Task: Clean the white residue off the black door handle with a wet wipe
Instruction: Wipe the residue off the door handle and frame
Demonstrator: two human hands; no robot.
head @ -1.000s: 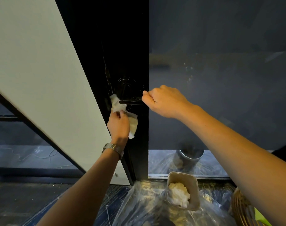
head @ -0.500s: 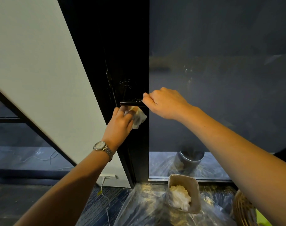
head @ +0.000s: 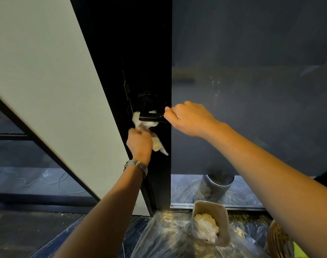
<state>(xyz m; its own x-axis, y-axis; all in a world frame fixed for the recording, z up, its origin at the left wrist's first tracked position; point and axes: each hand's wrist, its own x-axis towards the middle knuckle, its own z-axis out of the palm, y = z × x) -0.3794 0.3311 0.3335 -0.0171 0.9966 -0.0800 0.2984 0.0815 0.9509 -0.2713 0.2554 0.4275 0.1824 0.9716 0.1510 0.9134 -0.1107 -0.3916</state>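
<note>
On the narrow black door point(head: 151, 53), about halfway up its height, the black lever handle point(head: 151, 118) sticks out level, with a round plate just above it. Pale specks show on the top of the lever near its right end. A white wet wipe point(head: 141, 123) is bunched around the left end of the handle, partly behind and under it, and a twisted tail of the wipe hangs down past the fist below. The left hand point(head: 140, 143) sits just under the handle, closed into a fist around the wipe, knuckles up; a metal watch point(head: 136, 165) circles that wrist. The right hand point(head: 189, 118) is curled tight around the right end of the lever, thumb on top, its forearm running off to the lower right.

To the left of the door leans a pale wall panel point(head: 43, 90) with a dark frame. To the right is a dark blue glass wall point(head: 252, 90), dusty and faintly reflective. On the floor below lies a crinkled clear plastic sheet point(head: 168, 237), and on it stands a beige tub point(head: 213, 224) holding crumpled white wipes. A wicker basket point(head: 278, 241) is at the lower right edge.
</note>
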